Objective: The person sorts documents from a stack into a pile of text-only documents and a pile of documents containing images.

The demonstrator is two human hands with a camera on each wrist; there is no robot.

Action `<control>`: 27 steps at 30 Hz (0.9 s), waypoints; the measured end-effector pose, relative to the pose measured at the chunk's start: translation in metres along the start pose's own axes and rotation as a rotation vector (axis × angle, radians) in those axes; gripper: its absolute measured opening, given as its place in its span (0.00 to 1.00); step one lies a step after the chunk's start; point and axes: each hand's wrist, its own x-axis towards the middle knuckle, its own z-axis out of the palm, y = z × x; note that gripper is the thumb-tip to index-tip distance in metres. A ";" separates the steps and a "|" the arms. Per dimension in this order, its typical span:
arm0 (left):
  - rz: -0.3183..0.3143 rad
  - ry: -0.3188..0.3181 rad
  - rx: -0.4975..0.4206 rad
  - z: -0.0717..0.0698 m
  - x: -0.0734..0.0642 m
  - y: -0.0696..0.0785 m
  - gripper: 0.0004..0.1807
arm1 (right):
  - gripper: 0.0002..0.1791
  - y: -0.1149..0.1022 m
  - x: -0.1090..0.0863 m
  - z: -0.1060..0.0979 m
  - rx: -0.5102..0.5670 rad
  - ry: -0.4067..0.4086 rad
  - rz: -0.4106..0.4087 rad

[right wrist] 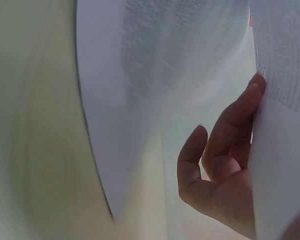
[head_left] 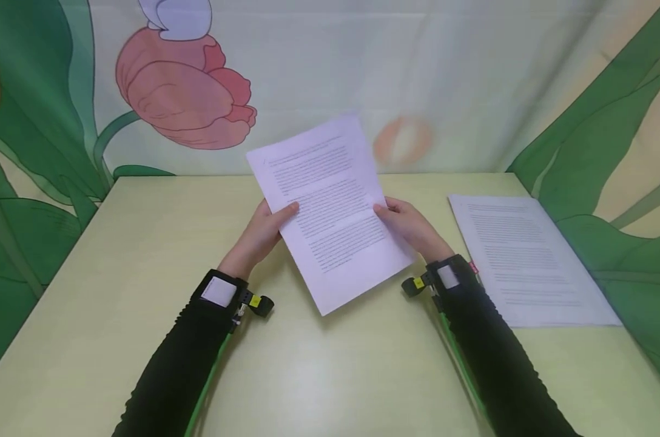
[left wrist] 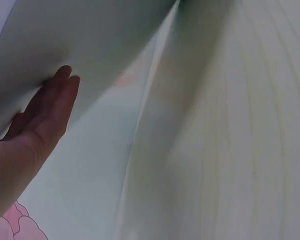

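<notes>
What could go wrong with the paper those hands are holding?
The held paper could slip or crease, since the left hand and right hand grip only its sides. It might tear if they pull apart. The other paper lies along the right edge of the table, so the right sleeve might bump it off.

We look down on a pale yellow table, a soft glare on the near part of its top, printed paper lying flat at the table's right edge, text side up, print too small for us to read.
</notes>
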 end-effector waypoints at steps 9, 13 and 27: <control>0.091 0.141 0.093 -0.006 -0.005 0.014 0.22 | 0.36 -0.005 0.001 0.014 0.096 -0.117 0.045; 0.096 0.243 0.211 -0.015 -0.008 0.019 0.22 | 0.31 -0.002 0.003 0.028 0.183 -0.299 0.022; 0.007 0.499 0.485 -0.051 -0.025 0.025 0.25 | 0.29 -0.013 0.002 0.081 0.276 -0.455 -0.084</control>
